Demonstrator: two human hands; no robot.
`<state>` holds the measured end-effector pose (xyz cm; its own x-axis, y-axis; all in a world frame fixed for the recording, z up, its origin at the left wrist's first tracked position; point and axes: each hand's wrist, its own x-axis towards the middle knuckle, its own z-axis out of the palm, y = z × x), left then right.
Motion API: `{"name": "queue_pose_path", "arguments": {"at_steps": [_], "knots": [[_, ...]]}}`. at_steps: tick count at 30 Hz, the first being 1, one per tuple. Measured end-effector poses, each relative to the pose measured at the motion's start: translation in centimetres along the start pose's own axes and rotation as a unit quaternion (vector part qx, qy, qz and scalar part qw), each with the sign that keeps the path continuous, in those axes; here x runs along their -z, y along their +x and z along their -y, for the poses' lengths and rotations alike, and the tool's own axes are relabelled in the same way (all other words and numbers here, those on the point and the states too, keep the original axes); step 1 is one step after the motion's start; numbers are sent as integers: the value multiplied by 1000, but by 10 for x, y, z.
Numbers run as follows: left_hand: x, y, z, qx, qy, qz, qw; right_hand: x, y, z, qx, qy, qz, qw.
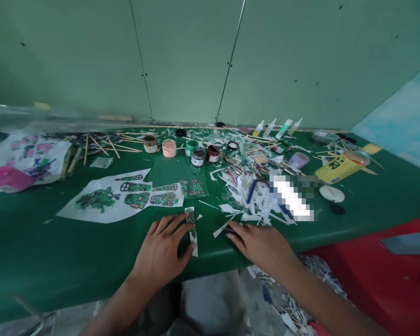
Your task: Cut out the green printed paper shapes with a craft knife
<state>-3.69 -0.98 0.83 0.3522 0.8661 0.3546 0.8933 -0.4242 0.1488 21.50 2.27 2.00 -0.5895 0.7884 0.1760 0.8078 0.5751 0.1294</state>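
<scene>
My left hand (164,247) lies on the green tabletop with its fingers stretched and apart. Its fingertips and thumb touch a narrow paper strip (191,227) printed in a green pattern; part of the strip is under the fingers. To the right, my right hand (255,240) is closed, thumb and index finger at a thin white paper scrap (220,230). Something dark between those fingers is too small to make out. Beyond the left hand lies a pointed white paper sheet (107,215) with printed green pieces (136,199). A small clear bag (196,188) holds similar pieces.
Paper scraps (243,193) heap up past my right hand, with a blue-edged object (252,190) among them. Paint jars (198,157) stand behind, near glue bottles (283,128). A yellow canister (343,167) lies right; a pink container (9,179) sits left. Wooden sticks are scattered about.
</scene>
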Motion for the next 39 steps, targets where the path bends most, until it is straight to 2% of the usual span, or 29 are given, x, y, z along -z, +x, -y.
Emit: {"name": "queue_pose_path", "arguments": {"at_steps": [3, 8, 18, 39], "knots": [[-1, -2, -2, 3, 6, -30, 1000, 1, 5, 6, -39, 26, -13, 999], [2, -3, -1, -35, -25, -21, 999, 1, 19, 25, 12, 133, 35, 990], [1, -4, 2, -50, -15, -27, 998, 4, 36, 32, 28, 97, 61, 993], [0, -4, 4, -48, -19, -21, 998, 5, 37, 26, 56, 94, 74, 991]]}}
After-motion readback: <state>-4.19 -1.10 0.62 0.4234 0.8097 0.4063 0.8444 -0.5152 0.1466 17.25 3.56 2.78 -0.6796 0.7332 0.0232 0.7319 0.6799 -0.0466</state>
